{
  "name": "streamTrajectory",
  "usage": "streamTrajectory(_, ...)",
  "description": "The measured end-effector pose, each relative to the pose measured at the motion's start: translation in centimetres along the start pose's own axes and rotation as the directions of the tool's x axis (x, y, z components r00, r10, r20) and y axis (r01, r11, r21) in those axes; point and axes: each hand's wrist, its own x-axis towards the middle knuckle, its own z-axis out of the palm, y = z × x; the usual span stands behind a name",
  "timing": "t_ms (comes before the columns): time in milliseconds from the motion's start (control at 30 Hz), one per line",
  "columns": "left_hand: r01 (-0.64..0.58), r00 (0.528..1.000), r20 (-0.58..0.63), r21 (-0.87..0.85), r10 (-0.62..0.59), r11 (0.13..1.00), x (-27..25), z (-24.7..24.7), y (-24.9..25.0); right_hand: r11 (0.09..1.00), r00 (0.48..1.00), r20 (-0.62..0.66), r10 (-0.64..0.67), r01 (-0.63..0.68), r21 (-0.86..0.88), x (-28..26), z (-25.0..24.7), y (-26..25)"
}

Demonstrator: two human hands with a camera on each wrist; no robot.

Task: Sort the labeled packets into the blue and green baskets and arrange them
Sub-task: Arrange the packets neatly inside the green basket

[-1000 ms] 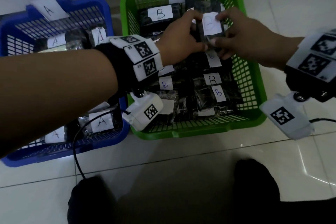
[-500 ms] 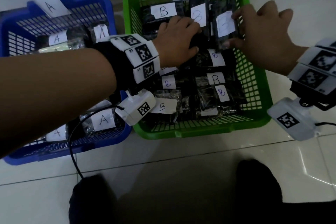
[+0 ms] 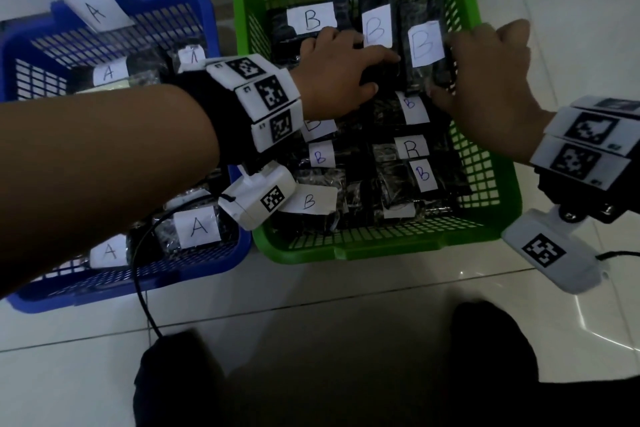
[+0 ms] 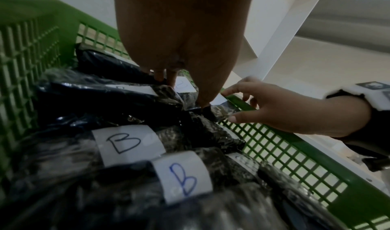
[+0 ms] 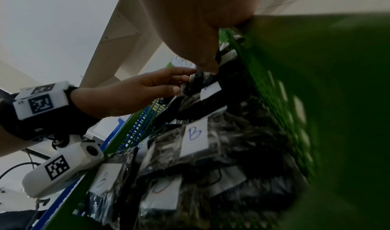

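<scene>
Green basket (image 3: 485,163) wall hems right hand (image 3: 491,80) gripping a B packet (image 3: 425,45); left hand (image 3: 332,76) presses flat-fingered.

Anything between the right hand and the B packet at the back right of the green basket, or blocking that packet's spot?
Nothing visible. The right hand holds the B packet, which sits inside the green basket by its right wall. The left hand rests its fingers on the neighbouring packet to the left, not in the way.
</scene>
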Motion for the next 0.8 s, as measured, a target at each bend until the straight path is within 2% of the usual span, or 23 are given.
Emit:
streamTrajectory(67,-0.002,1.0,0.003,-0.004,0.002,1.0,0.0,-0.2,-0.3,0.999,0.999,-0.029,-0.027,0.026,-0.047,0.2,0.2,0.2)
streamTrajectory(200,0.001,0.999,0.038,0.066,-0.004,0.998,-0.1,-0.5,-0.4,0.972,0.997,0.057,-0.055,0.067,-0.223,0.5,0.2,1.0)
streamTrajectory(300,0.014,0.996,0.083,0.102,-0.023,0.995,-0.1,-0.6,0.0,0.95,0.983,0.107,-0.152,0.175,-0.257,-0.1,0.0,1.3)
streamTrajectory(400,0.045,0.993,0.108,-0.007,-0.044,0.999,0.0,-0.9,0.1,0.927,0.964,0.15,-0.222,0.256,-0.274,-0.4,0.1,1.3)
streamTrajectory(567,0.085,0.995,0.063,-0.202,-0.073,0.976,0.4,-1.2,0.0,0.946,0.952,0.234,-0.197,0.247,-0.209,-0.3,-0.2,1.4)
streamTrajectory(733,0.101,0.992,-0.039,-0.325,-0.12,0.94,0.5,-1.1,0.8,0.947,0.945,0.268,-0.186,0.245,-0.207,-0.2,-0.5,1.2)
streamTrajectory(800,0.118,0.989,-0.044,-0.368,-0.144,0.923,0.4,-1.3,0.7,0.953,0.943,0.279,-0.181,0.238,-0.188,-0.1,-0.6,1.2)
